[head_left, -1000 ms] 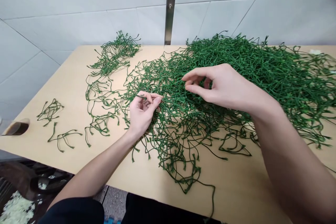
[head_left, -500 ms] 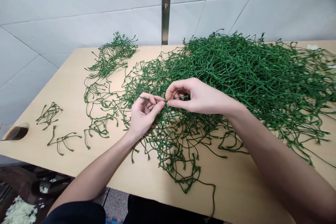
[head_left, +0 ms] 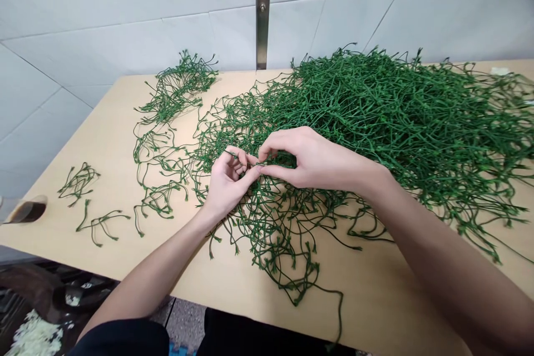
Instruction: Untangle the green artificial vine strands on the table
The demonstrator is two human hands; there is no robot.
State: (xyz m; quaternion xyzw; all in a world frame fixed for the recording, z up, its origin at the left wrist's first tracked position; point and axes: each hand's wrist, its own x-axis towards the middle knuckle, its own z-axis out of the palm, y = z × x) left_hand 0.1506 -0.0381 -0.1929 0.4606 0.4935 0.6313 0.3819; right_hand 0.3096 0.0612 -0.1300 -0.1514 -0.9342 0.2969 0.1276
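Observation:
My left hand (head_left: 229,181) is closed in a pinch on a thin green artificial flower stem (head_left: 232,153), part of which shows above the curled fingers. My right hand (head_left: 311,157) meets it from the right, thumb and forefinger pinched at the left fingertips. What the right fingers grip is too small and too covered to name. Both hands are over the left part of a big tangled heap of green stems (head_left: 387,105), whose ends are little forked tips. Loose stems (head_left: 287,245) spread out below the hands.
Smaller bunches of stems lie at the back left (head_left: 179,86) and far left (head_left: 79,182) of the wooden table (head_left: 200,283). A clear cup of dark liquid (head_left: 31,210) lies or stands by the left edge. Behind is a tiled wall (head_left: 125,0); white bits (head_left: 35,334) fill something dark below.
My right hand has shifted slightly left, and its thumb and forefinger have come up against the left fingertips. The left hand has barely moved.

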